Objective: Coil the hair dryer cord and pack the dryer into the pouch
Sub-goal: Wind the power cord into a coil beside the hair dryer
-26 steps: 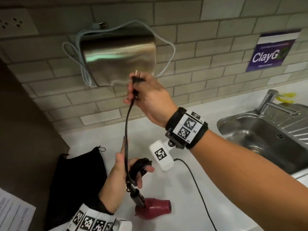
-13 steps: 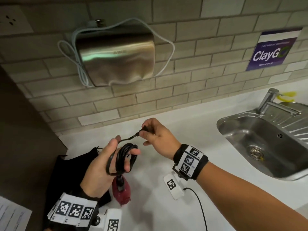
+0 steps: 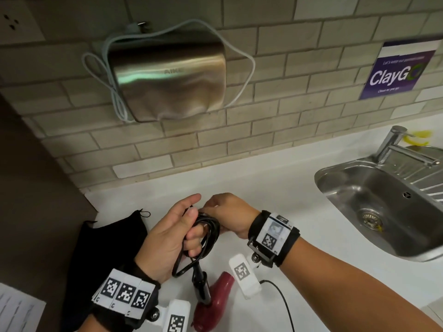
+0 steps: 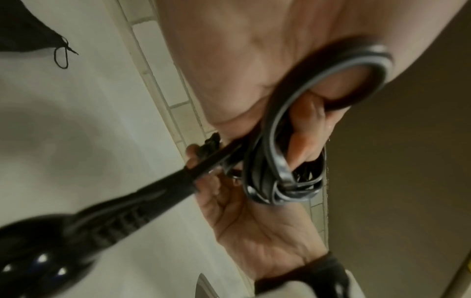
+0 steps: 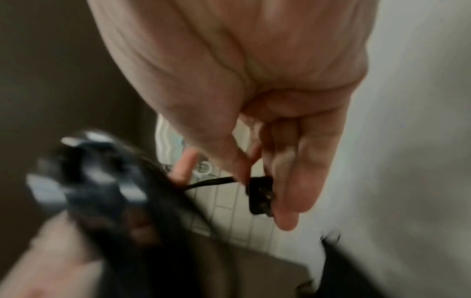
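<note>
My left hand (image 3: 177, 233) holds the black cord (image 3: 206, 238) wound in several loops around its curled fingers; the same coil (image 4: 277, 161) shows close up in the left wrist view. My right hand (image 3: 225, 212) meets it from the right and pinches the black plug (image 5: 260, 195) at the cord's free end. The dark red hair dryer (image 3: 215, 298) hangs below the coil by its black handle (image 3: 201, 283), low over the white counter (image 3: 275, 200). The black pouch (image 3: 105, 250) lies flat on the counter to the left.
A steel sink (image 3: 383, 202) with a tap (image 3: 395, 144) is set into the counter at the right. A metal hand dryer (image 3: 167, 77) with a white cable hangs on the tiled wall. Papers (image 3: 16, 310) lie at the lower left.
My right hand came down from high near the wall dryer with the plug to the left hand. More cord is looped on the left fingers, and the dryer swung below them.
</note>
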Available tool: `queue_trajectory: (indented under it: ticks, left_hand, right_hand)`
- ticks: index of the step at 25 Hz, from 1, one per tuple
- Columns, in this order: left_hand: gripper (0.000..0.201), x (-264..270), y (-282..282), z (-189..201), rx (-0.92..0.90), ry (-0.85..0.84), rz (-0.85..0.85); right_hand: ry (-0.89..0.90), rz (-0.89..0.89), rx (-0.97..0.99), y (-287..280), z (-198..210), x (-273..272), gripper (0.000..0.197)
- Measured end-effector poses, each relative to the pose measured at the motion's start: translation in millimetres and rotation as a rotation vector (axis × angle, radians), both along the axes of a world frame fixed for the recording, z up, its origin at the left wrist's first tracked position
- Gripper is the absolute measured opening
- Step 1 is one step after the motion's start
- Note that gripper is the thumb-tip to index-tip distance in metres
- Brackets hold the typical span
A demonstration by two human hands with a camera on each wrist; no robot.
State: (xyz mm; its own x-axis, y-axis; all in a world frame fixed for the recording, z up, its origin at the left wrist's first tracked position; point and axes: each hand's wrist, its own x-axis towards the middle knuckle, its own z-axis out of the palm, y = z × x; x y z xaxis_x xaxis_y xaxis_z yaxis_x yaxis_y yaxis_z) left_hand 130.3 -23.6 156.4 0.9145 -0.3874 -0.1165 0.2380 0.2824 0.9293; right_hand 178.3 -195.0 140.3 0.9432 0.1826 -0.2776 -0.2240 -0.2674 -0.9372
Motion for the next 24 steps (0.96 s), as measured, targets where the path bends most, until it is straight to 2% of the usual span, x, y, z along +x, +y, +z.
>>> queue_trajectory:
  ticks: [2, 4, 9, 13, 15, 18, 21, 23, 24]
  left_hand:
    - [0.051, 4, 0, -2, -0.011, -0.001, 0.042]
    - [0.052, 7, 2, -4, -0.013, 0.003, 0.068]
    - [0.054, 9, 4, -11, -0.01, 0.017, 0.096]
    - [0.055, 10, 10, -11, -0.068, 0.059, 0.118]
    - [0.055, 12, 11, -11, -0.082, 0.095, 0.128]
    - [0.053, 12, 7, -10, -0.152, 0.119, 0.155]
    - [0.045, 16, 7, -7, -0.154, 0.084, 0.217]
    - [0.041, 19, 9, -6, -0.093, 0.04, 0.291]
    - [0.04, 19, 9, -7, -0.045, 0.016, 0.336]
  right_hand:
    - [0.15, -0.09, 0.312, 5, 1, -7, 0.015]
    - [0.196, -0.087, 0.454, 3, 1, -8, 0.018]
    - [0.151, 0.037, 0.437, -3, 4, -11, 0.034]
    - [0.162, 0.091, 0.57, -8, -3, -12, 0.037]
    - [0.139, 0.084, 0.593, -7, -8, -11, 0.031]
    - [0.035, 0.035, 0.519, 4, -12, -14, 0.008]
    - [0.002, -0.015, 0.512, 15, -13, -23, 0.014]
    - [0.034, -0.059, 0.562, 19, -14, -28, 0.012]
    - [0.056, -0.065, 0.607, 19, -15, -30, 0.023]
